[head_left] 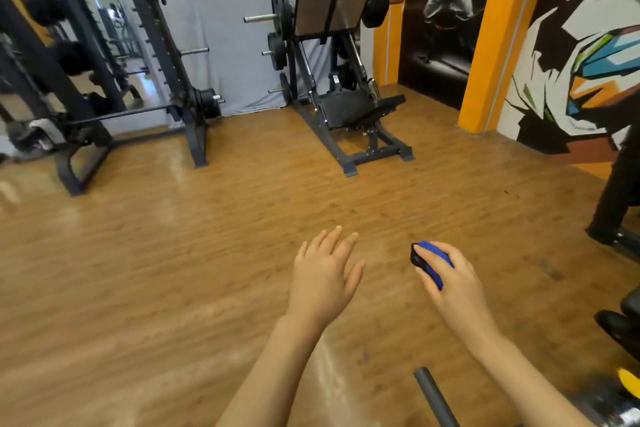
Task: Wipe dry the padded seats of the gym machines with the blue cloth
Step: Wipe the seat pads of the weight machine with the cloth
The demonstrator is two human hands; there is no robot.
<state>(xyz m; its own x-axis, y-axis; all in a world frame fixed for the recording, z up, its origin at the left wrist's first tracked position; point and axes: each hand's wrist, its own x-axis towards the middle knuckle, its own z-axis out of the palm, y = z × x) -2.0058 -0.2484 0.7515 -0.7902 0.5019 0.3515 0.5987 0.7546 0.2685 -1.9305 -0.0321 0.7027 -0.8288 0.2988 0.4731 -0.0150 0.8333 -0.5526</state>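
Over the floor, low in the head view: both bare forearms reach forward above glossy wood-grain plank flooring (173, 253).
Cloth: a bunched blue cloth with a dark black end (431, 262) sits in the right hand, held in the air over the floor, touching no machine.
Cloth axis: its long axis runs from the black end at upper left down toward the wrist at lower right; the black end points forward and left.
Right hand: the right hand (450, 274) is clenched around the cloth, fingers curled over the blue part, back of the hand up.
Left hand: the left hand (325, 270) is released, fingers spread and nearly straight, palm down, holding nothing, just beside the right hand but apart from it.
Leg press: a dark grey steel leg-press machine (332, 55) stands at the far wall, with a flat metal footplate, round black weight plates and a black padded seat (353, 107) low in its frame.
Rack: a black steel squat rack with a loaded barbell (166, 55) stands to the left, before a mirror.
Backdrop: a wrinkled grey fabric sheet (225, 10) hangs behind both.
Right wall: orange pillars (491, 38) frame an angular painted mural (588, 55).
Writing: no lettering can be read.
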